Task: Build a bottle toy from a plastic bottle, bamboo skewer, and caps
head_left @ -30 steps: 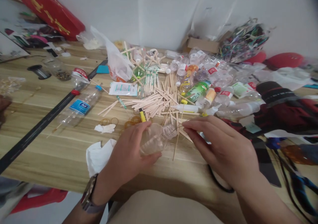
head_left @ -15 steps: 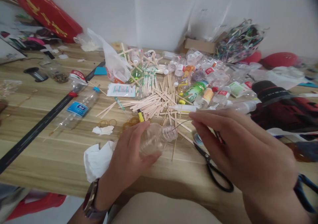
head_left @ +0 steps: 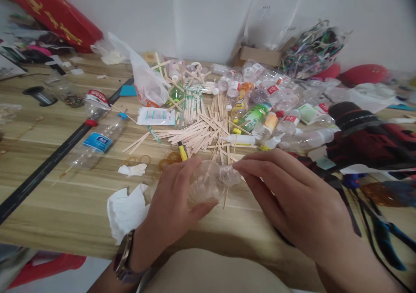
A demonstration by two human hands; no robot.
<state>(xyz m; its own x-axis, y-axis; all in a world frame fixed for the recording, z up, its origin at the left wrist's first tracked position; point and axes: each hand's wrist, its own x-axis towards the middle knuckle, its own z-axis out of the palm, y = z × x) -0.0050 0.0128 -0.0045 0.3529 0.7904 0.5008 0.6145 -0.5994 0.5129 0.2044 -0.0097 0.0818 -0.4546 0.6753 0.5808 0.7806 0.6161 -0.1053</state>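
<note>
My left hand (head_left: 172,204) is wrapped round a small clear plastic bottle (head_left: 209,182) lying on its side, neck pointing right, just above the wooden table (head_left: 65,206). My right hand (head_left: 292,197) has its thumb and forefinger pinched together at the bottle's mouth; what they pinch is too thin to make out. A wristwatch sits on my left wrist. A heap of wooden sticks (head_left: 201,132) lies just beyond both hands.
Crumpled white tissue (head_left: 125,208) lies left of my left hand. A clear blue-labelled bottle (head_left: 97,141), rubber bands (head_left: 169,157), a yellow marker (head_left: 182,151) and many empty bottles (head_left: 266,106) crowd the table. A black strip (head_left: 52,163) runs diagonally at left. Dark tools (head_left: 380,232) lie at right.
My right hand has come back left and down to the bottle's mouth, covering the scissors seen half a second ago. The thin wire it held up is no longer visible. My left hand stays put.
</note>
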